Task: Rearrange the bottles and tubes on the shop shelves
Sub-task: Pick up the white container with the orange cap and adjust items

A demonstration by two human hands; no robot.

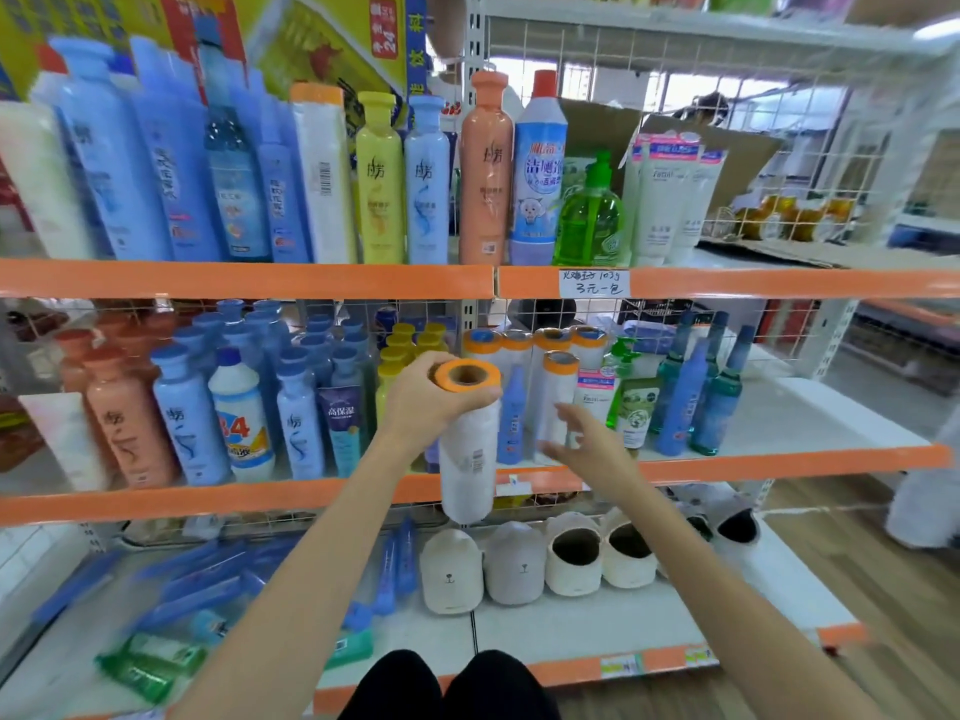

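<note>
Before the middle shelf (727, 462), the left hand (423, 400) is clenching a white roll (467, 449) by its orange top, seemingly to slot it beside matching rolls (537, 350) behind, while the right hand (584, 441) is hovering relaxed, holding nothing, near them.
</note>
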